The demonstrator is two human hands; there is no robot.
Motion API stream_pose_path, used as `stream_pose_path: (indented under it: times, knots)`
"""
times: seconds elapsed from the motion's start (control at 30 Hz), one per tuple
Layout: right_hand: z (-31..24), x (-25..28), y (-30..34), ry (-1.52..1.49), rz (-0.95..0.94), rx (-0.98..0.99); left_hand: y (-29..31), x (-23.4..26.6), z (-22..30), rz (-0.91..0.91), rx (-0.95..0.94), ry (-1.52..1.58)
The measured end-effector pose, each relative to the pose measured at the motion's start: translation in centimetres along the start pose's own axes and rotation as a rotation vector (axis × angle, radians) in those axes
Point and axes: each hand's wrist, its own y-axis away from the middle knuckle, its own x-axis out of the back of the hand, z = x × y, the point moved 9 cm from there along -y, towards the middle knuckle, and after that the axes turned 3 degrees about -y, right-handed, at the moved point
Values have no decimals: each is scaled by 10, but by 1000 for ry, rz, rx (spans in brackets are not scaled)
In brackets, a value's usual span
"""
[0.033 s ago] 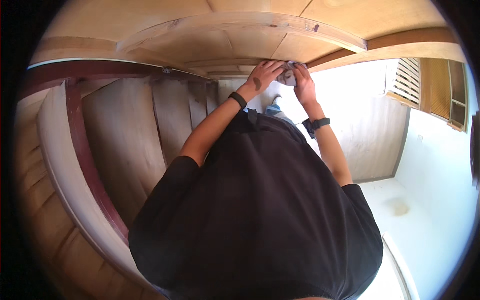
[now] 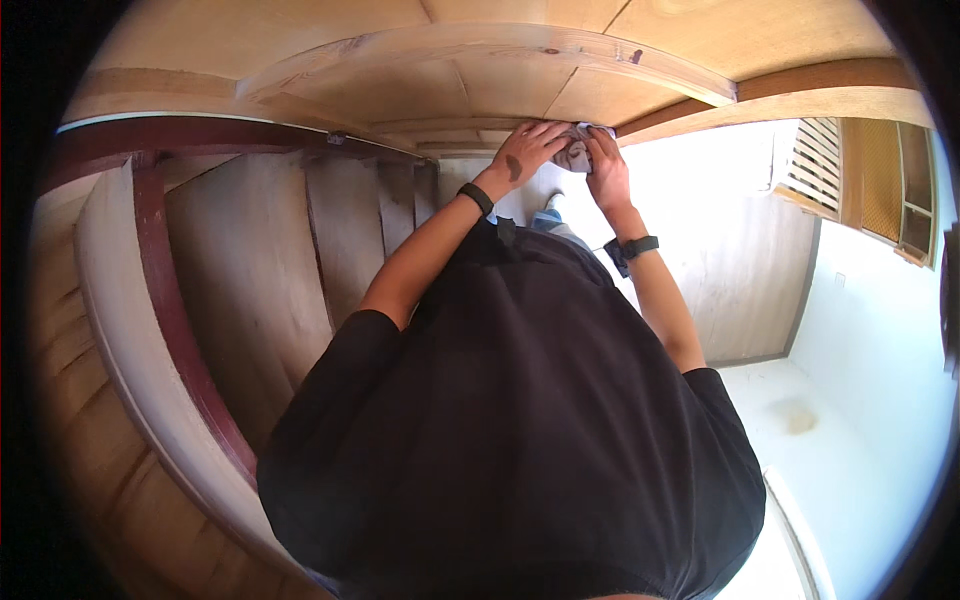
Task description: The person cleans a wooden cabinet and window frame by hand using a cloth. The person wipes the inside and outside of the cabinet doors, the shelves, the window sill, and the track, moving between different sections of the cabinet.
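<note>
A whitish cloth (image 2: 574,156) with a dark printed pattern is bunched between my two hands, against the lower edge of the wooden panel (image 2: 500,88). My left hand (image 2: 528,158) lies along the cloth's left side, its fingers bent over the cloth's upper part and pressed toward the wood. On the other side my right hand (image 2: 608,172) grips the cloth's right edge, fingers pointing up and curled onto it. The fingertips of both hands are partly hidden by the cloth and the wood.
A curved wooden rail (image 2: 480,45) crosses the panel above my hands. Wooden stairs (image 2: 240,270) with a dark red stringer (image 2: 180,300) descend at the left. A slatted wooden cabinet (image 2: 815,165) hangs at the right by a white wall (image 2: 870,330). My foot (image 2: 556,202) shows below.
The cloth's folds between my hands have shifted slightly, showing more of its dark pattern. Both hands stay at nearly the same place.
</note>
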Motion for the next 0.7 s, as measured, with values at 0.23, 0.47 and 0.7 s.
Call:
stream_pose_path:
  times: [0.23, 0.47, 0.7]
  knots:
    - [-23, -26, -4, -120, -73, 63, 29, -5, -16, -82, 129, -26]
    - [-92, -78, -35, -139, -167, 248, 96, 23, -75, -73, 336, -103]
    - [-101, -84, -43, -80, -215, 209, 129, 42, -97, 71, 473, -102]
